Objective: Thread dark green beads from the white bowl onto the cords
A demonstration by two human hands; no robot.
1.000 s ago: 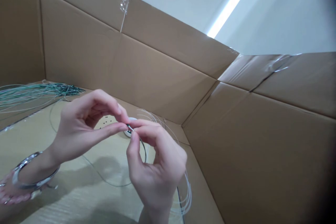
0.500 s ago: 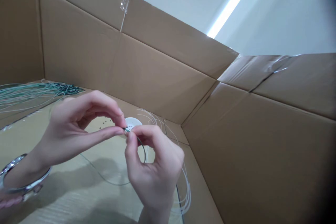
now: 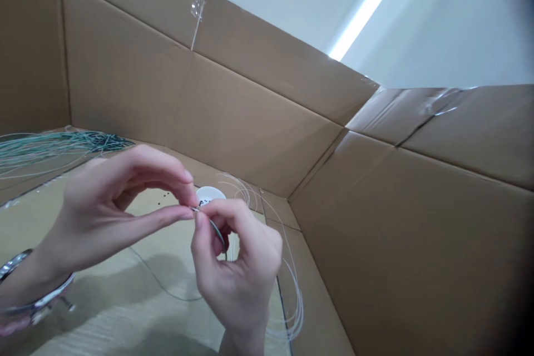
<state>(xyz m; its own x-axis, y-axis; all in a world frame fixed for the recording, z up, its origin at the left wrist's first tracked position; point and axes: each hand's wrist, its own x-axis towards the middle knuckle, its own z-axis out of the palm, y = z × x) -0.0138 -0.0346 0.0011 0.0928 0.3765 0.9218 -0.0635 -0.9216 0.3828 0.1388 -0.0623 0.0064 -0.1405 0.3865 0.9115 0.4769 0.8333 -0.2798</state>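
Note:
A thin dark green cord (image 3: 218, 232) runs between my two hands. My left hand (image 3: 112, 206) pinches its end between thumb and forefinger. Close beside those fingertips, my right hand (image 3: 237, 267) also grips the cord between thumb and forefinger. The cord curves down behind the right hand, and a loose length lies in an arc on the mat below. Whether a small piece sits on the cord at the fingertips is too small to tell. Just beyond the hands is a white dish (image 3: 212, 192) holding several tiny black beads (image 3: 204, 201).
Tiny black beads (image 3: 165, 194) lie scattered left of the dish. A bundle of green and white cords (image 3: 87, 142) rests at the far left. Loops of clear white strand (image 3: 298, 311) lie along the right. Tall cardboard walls (image 3: 258, 122) surround the pale work surface (image 3: 167, 317).
Both hands have shifted slightly to the left, the left wrist with its bracelet too. The fingertips have come closer together around the cord, and more of the dish shows.

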